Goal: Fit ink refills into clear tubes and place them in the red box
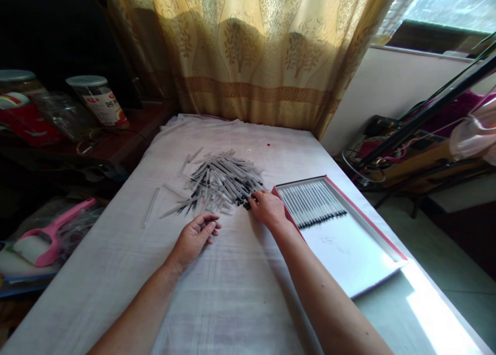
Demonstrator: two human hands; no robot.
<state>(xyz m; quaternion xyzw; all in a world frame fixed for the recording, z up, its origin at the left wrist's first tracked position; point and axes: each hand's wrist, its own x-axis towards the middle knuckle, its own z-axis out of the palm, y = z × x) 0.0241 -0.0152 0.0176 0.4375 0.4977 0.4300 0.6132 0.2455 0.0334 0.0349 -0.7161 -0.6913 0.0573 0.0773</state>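
Head view: right hand [267, 206] at pile [219, 182] edge

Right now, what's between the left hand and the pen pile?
In the head view only bare white cloth lies between the left hand and the pile of pen refills. The right hand touches the pile's near edge.

A patterned yellow curtain [256, 60] hangs behind a table spread with a white cloth [232, 293], sunlight falling through from a window [445, 6] at upper right. On a dark wooden shelf [116, 143] to the left stand two lidded plastic jars [96, 99] with red labels. A pink-handled lint roller [46, 236] lies lower left among clear plastic bags. A black stand pole [434, 107] slants across the right side, above tangled cables [364, 164] and clutter. A small red speck [268, 144] rests on the cloth near the curtain.
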